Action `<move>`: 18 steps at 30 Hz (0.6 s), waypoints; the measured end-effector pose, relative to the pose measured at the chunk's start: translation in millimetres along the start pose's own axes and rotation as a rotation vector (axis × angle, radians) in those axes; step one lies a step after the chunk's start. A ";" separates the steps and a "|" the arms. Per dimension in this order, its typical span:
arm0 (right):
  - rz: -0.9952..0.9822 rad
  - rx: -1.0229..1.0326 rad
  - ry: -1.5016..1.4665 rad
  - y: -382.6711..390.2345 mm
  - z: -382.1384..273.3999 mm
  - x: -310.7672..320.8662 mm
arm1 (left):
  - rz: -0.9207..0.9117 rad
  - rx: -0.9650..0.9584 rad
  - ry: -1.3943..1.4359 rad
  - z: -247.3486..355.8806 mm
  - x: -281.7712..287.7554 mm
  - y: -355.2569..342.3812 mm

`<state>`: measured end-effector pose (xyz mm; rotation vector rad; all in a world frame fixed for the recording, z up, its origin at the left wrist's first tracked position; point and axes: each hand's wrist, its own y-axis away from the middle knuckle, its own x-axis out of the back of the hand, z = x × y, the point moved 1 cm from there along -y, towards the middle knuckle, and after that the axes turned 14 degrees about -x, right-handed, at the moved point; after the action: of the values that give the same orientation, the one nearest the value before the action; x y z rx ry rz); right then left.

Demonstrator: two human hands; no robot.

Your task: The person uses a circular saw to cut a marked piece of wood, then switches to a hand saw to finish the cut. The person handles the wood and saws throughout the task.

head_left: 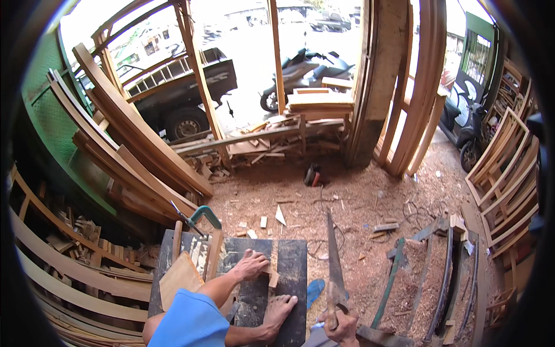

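My left hand (251,264) lies over the dark, scuffed work board (289,251), its fingers curled down on a small wood piece (273,279) near the board's right side. Some of that piece is hidden under the fingers. Just below it, my bare foot (280,309) rests on the same board. My right hand (342,327) grips the wooden handle of a handsaw (335,260), right of the board. Its long blade points up and away from me, apart from the wood piece. A flat pale wood panel (182,279) leans at the board's left.
A green clamp (206,216) stands at the board's far left corner. Long planks (144,139) lean on the left. Wood shavings cover the floor (358,220), with a blue slipper (314,292) and a power tool (312,175). Metal-edged frames (445,283) lie at right.
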<state>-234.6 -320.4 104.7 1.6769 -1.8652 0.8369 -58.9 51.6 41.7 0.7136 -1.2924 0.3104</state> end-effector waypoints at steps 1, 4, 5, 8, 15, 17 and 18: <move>-0.029 0.114 0.052 -9.1 -4.2 -4.6 | -0.027 0.074 0.105 -13.9 18.6 8.0; -0.037 0.343 -0.004 -37.7 -23.0 -24.5 | -0.097 0.307 0.267 -48.6 93.1 42.9; -0.063 0.446 0.003 -46.9 -31.1 -32.9 | 0.144 0.314 0.275 -54.2 120.6 55.4; -0.221 0.436 0.103 -64.9 -68.7 -73.7 | 0.620 0.614 0.742 -68.0 192.1 91.8; -0.431 0.567 0.263 -12.7 -143.6 -216.3 | 1.287 0.480 1.745 -5.1 242.2 124.3; -0.720 0.549 0.128 1.1 -153.7 -250.5 | 1.329 0.187 1.750 14.2 248.3 110.4; -0.907 0.636 0.202 4.2 -158.4 -264.1 | 1.304 0.065 1.777 22.7 250.9 103.4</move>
<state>-212.6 -23.6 25.1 2.3748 -0.5475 1.1577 -68.5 70.9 313.1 -0.5538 0.2075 1.5714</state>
